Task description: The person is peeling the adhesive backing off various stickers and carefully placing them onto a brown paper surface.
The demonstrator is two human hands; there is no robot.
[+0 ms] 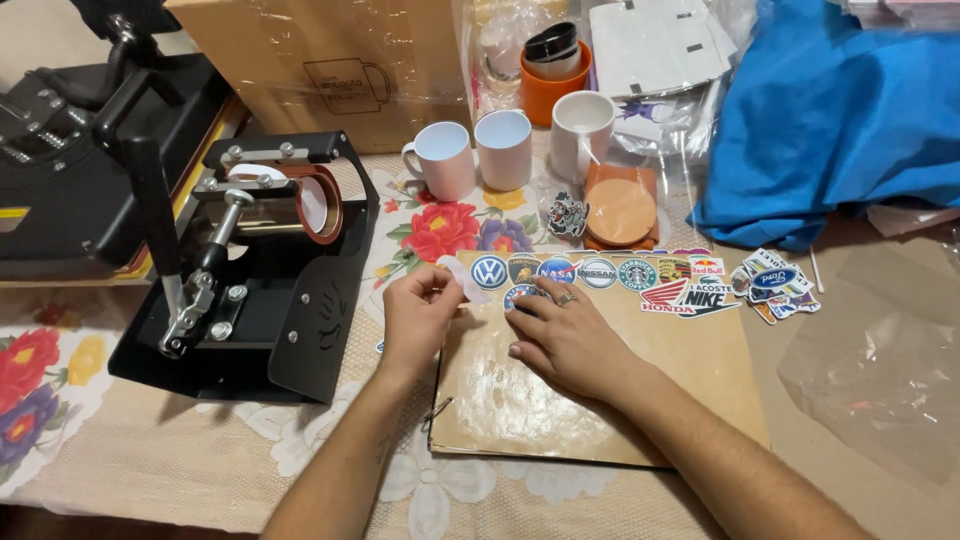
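Note:
My left hand (418,312) pinches a small white backing paper (458,277) at the top left corner of a tan board (590,400) that lies on the table. My right hand (565,338) lies flat on the board, its fingertips pressing a round sticker (518,296) near the top edge. A row of several round and shaped stickers (600,272) runs along the board's top edge. A ring shows on one finger of my right hand.
A black mug heat press (265,260) stands left of my hands, a larger black press (60,170) behind it. Three white mugs (500,150) stand at the back by an orange cup (550,85), cork coasters (620,210), loose stickers (775,285) and blue cloth (840,120).

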